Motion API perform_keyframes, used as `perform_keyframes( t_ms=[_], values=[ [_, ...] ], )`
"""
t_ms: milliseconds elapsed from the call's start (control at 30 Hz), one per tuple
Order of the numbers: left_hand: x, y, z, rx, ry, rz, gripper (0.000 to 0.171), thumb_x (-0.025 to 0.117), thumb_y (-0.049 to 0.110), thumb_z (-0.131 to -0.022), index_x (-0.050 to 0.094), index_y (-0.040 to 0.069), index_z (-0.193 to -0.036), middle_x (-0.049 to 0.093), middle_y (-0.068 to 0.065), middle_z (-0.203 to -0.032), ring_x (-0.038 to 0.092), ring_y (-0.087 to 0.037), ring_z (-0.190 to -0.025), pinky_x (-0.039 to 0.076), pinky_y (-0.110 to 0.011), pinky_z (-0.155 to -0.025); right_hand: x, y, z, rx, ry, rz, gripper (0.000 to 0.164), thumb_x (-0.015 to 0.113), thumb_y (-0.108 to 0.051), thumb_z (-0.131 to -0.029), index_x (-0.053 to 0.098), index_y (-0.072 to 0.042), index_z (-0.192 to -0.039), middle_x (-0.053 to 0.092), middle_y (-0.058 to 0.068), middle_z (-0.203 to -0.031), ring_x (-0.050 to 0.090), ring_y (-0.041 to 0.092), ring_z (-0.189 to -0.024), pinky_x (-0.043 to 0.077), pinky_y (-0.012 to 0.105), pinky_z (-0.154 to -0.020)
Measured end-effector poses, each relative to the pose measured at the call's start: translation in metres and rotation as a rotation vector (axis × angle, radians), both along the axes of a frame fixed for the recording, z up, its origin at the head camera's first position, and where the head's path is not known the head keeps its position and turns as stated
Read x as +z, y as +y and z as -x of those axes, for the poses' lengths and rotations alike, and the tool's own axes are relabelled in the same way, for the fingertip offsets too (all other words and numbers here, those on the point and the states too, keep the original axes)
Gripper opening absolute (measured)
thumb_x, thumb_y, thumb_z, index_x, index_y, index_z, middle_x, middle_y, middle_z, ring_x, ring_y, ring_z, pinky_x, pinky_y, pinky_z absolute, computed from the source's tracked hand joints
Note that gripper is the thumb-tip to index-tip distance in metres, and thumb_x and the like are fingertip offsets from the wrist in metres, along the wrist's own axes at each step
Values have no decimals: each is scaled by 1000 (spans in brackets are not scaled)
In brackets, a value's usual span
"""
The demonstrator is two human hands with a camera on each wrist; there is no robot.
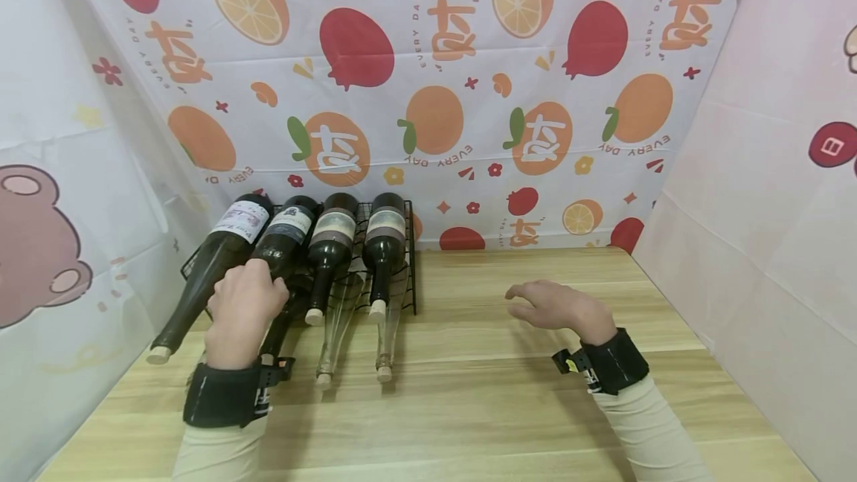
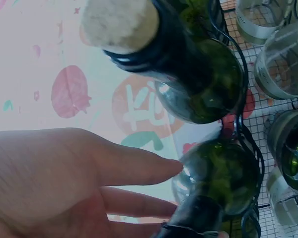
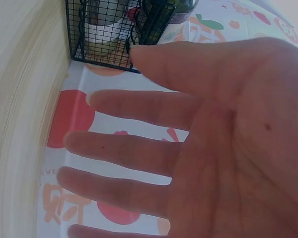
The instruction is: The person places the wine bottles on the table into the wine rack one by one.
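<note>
Dark wine bottles lie slanted, necks forward, in a black wire rack at the back left. Over the neck of the second labelled wine bottle my left hand curls. In the left wrist view, fingers pass behind a dark bottle neck and the thumb points at a green bottle shoulder; the fingers' far side is partly hidden. Near the left wrist, a corked bottle sticks out. My right hand hovers over the table to the right of the rack, its fingers straight and holding nothing.
Left of that bottle lies another labelled bottle; to its right rest two more, a third bottle and a fourth bottle. Clear corked bottles poke out below. A printed cloth hangs behind the wooden table.
</note>
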State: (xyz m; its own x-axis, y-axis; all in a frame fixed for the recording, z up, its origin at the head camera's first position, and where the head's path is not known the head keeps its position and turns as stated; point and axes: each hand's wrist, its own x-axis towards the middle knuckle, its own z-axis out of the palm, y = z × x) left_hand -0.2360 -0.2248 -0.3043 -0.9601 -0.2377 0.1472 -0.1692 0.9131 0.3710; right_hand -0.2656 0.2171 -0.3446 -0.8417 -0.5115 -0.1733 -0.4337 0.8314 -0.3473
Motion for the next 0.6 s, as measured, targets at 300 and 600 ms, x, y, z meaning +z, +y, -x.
perform_keyframes(
  t_ms=[300, 600],
  values=[
    [7, 33, -10, -90, 219, 47, 46, 52, 22, -103, 53, -10, -136, 57, -40, -125, 57, -64, -105, 48, -72, -80, 6, -5, -5, -27, 96, -12, 57, 43, -38, -110, 47, 2, -150, 47, 27, -155, 44, 46, -146, 37, 61, -118],
    [7, 100, -19, -340, 195, 68, 58, 42, 31, -111, 32, 1, -160, 32, -32, -162, 33, -56, -147, 33, -69, -116, 23, -27, -26, -171, 237, -77, 61, 40, -45, -110, 38, -8, -159, 30, 26, -166, 32, 51, -151, 22, 80, -114]
  ],
)
